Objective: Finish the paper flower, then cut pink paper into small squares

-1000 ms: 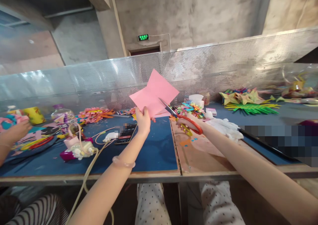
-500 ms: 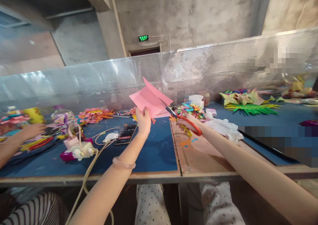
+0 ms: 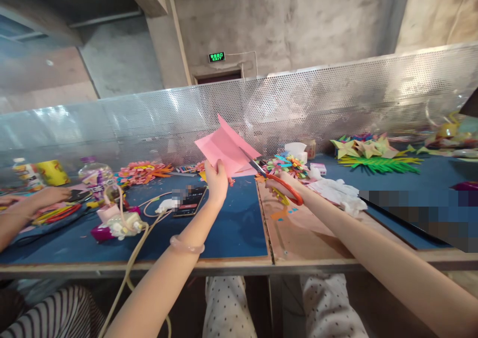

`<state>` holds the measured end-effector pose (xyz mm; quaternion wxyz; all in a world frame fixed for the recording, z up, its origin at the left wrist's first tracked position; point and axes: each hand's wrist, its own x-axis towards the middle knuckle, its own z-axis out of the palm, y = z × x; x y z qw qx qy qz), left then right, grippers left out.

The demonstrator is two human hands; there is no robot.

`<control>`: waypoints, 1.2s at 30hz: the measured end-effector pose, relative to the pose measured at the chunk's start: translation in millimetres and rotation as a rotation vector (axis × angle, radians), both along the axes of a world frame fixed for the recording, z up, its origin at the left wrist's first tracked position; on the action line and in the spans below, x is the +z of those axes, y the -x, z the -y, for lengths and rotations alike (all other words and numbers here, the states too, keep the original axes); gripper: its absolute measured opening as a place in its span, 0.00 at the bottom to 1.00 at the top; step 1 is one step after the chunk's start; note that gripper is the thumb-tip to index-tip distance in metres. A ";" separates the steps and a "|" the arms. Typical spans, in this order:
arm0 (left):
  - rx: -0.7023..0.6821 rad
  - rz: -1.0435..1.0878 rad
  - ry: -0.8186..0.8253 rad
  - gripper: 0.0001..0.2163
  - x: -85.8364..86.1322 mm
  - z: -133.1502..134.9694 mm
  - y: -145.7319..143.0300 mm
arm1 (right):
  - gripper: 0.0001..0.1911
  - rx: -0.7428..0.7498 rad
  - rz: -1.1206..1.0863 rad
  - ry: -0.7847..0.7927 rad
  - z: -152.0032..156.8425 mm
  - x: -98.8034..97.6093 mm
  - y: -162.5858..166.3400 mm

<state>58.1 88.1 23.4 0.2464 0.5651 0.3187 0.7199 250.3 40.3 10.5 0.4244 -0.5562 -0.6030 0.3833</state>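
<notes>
A creased sheet of pink paper [image 3: 220, 149] is held up above the table, pinched at its lower edge by my left hand [image 3: 217, 181]. My right hand [image 3: 282, 182] grips a pair of scissors [image 3: 286, 187] with orange handles. Their blades reach up and left to the right part of the paper, where a slit seems to run in from the edge. Part of my right hand's fingers is hidden behind the handles. Below the scissors, small orange and blue scraps [image 3: 280, 214] lie on the tan board.
A phone [image 3: 190, 201] and a plugged power strip [image 3: 117, 224] with cables lie left. Behind are paper-strip piles [image 3: 140, 172], a plastic jar [image 3: 95, 173], white tissues [image 3: 338, 193] and folded stars [image 3: 364, 148]. A co-worker's hands [image 3: 52, 197] work at far left. A perforated metal screen [image 3: 149, 119] stands behind.
My hands, the pink paper and the scissors look almost unmoved. At far left, the co-worker's pink paper bundle has lowered, uncovering a white bottle.
</notes>
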 end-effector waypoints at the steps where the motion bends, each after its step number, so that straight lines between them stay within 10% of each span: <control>1: -0.001 0.002 0.003 0.07 -0.4 -0.9 0.2 | 0.05 -0.001 0.003 -0.001 1.1 0.9 0.6; 36: 0.146 -0.127 0.014 0.10 8.7 12.0 1.8 | 0.10 -0.047 0.092 -0.151 -7.9 -14.8 5.9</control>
